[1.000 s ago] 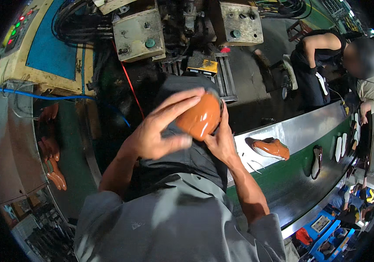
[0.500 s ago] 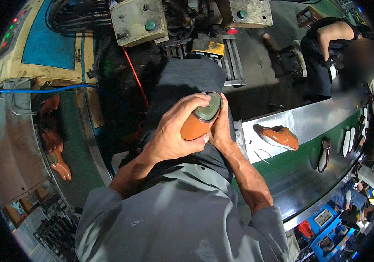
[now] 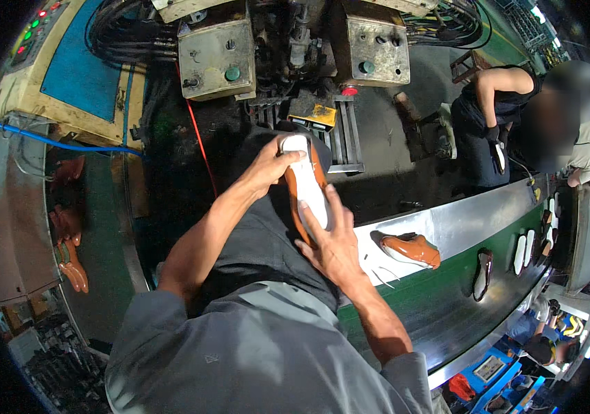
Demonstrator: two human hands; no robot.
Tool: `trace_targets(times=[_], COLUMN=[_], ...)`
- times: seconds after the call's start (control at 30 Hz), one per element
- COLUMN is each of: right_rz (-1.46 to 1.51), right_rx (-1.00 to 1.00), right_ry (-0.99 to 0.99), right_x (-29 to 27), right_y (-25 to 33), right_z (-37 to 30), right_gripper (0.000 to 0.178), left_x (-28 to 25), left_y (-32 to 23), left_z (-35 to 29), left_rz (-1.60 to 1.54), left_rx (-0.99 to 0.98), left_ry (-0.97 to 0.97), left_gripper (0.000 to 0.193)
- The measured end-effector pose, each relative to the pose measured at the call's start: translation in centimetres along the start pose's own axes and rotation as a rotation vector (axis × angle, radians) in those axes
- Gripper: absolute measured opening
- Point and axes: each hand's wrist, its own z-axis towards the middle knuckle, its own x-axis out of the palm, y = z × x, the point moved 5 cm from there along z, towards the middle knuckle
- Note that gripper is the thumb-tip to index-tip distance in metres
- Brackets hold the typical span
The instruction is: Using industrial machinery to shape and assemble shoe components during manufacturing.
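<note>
Holding brown shoe (image 3: 317, 170): left hand (image 3: 272, 167) clasping far end, right hand (image 3: 337, 247) splayed on sole (image 3: 313, 199).

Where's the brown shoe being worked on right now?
Near the middle of the head view, over the dark trousers: the brown shoe shows its white sole, left hand gripping its far end, right hand on its near half.

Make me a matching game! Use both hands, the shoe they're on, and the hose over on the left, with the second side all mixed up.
Column one
1. Left hand
2. Right hand
3. Held shoe
4. Hose

Column two
A. Brown, with a white side facing up
B. At the shoe's end nearer the body
C. Blue
D. At the shoe's far end

Right pairs: 1-D, 2-B, 3-A, 4-C
</note>
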Motion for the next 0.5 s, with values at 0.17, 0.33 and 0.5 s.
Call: trace_targets(times=[0.17,0.33,0.5], right_rz=[-0.076,-0.128,-0.179], right_rx=[-0.036,-0.058,-0.112], right_ry=[-0.049,-0.020,0.028], right_x=[3.2,3.5,2.6], right_y=[-1.7,-1.9,-2.1], right_z=[-0.4,-0.2,-0.2], right_gripper=[0.091,0.088,0.086], left_x=[-0.9,-0.3,-1.6], left_y=[0.7,1.4,1.5], left_z=[2.4,2.4,2.1], left_rz=[0.480,0.508,0.460], left_rx=[0.443,0.492,0.434], left_ry=[-0.139,-0.318,-0.317], left_gripper=[0.035,0.030,0.030])
